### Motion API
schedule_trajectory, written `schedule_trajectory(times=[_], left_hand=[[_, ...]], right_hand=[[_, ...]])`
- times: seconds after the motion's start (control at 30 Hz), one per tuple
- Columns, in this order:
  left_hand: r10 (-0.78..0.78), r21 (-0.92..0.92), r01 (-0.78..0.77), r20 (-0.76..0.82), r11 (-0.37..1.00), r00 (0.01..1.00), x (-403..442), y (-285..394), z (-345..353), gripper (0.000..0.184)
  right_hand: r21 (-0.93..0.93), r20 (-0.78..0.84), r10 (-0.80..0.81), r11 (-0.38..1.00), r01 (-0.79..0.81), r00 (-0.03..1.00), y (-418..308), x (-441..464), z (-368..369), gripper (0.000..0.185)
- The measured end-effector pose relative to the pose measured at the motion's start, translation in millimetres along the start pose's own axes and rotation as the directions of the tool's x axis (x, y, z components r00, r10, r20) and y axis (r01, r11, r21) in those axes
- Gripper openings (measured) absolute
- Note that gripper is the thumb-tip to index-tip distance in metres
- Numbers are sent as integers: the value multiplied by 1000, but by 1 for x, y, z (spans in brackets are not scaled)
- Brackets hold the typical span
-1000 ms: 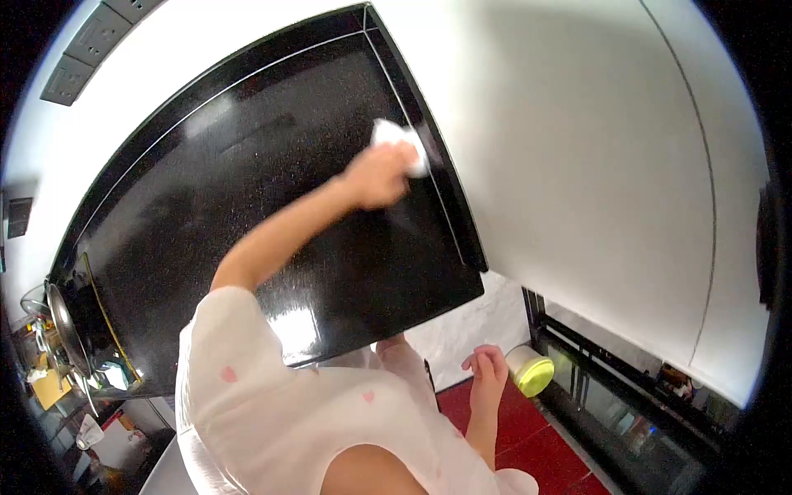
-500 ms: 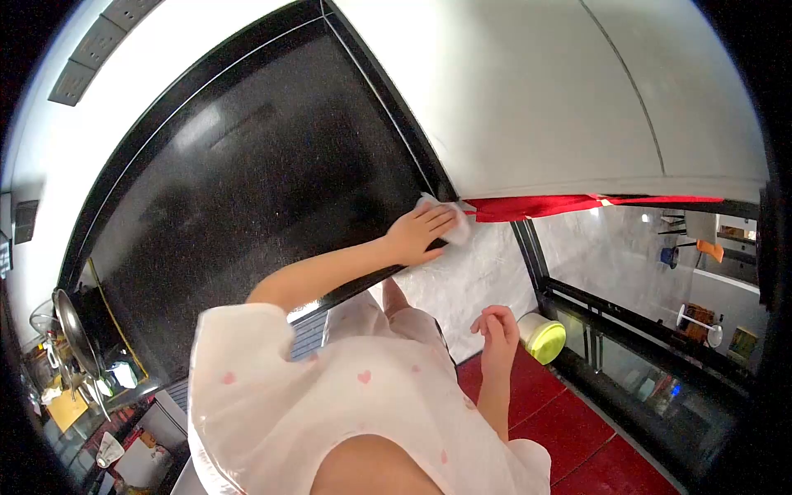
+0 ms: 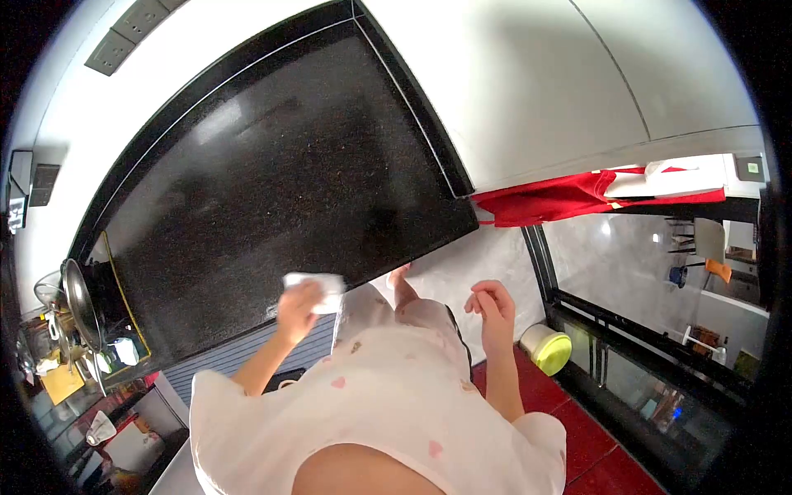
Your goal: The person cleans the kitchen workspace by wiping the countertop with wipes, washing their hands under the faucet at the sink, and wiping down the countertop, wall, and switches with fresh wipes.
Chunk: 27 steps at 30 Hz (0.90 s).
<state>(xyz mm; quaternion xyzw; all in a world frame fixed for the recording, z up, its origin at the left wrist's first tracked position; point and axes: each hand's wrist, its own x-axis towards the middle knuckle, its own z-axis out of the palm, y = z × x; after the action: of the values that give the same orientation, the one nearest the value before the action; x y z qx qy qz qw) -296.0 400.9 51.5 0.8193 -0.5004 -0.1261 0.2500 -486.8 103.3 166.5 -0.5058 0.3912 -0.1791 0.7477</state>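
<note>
My left hand (image 3: 299, 313) is at the front edge of a black, glossy countertop (image 3: 272, 181), with its fingers closed on a white cloth (image 3: 328, 294). The cloth is slightly blurred and lies over the counter's edge; whether it is paper or fabric I cannot tell. Off to the right, in front of my body, my right hand (image 3: 495, 304) is raised in the air. Its fingers curl loosely inward, and nothing shows in them.
A pan (image 3: 80, 304) and other kitchen items crowd the counter's left end. Red cloth (image 3: 544, 200) hangs below the white cabinet (image 3: 561, 91) on the right. A bin with a yellow-green lid (image 3: 552, 353) stands on the floor by a dark-framed glass door.
My left hand has swept from the counter's right corner back to the left along the front edge, carrying the white cloth. My right hand has hardly moved. The view has shifted slightly.
</note>
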Motion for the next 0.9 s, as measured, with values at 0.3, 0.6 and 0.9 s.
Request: schedule_trajectory(times=[0.3,0.6,0.9], left_hand=[[-928,-959,263,2,103,372,50,-17,6,38],[-500,-661,374,-2,650,866,313,107,120,33],[-79,-617,746,781,-250,619,314,141,100,35]], right_hand=[[62,14,5,998,-6,1000,-7,2,-10,9],[124,-186,-64,988,88,980,-9,-23,-59,10],[223,-244,-51,969,107,968,-4,-28,-85,10]])
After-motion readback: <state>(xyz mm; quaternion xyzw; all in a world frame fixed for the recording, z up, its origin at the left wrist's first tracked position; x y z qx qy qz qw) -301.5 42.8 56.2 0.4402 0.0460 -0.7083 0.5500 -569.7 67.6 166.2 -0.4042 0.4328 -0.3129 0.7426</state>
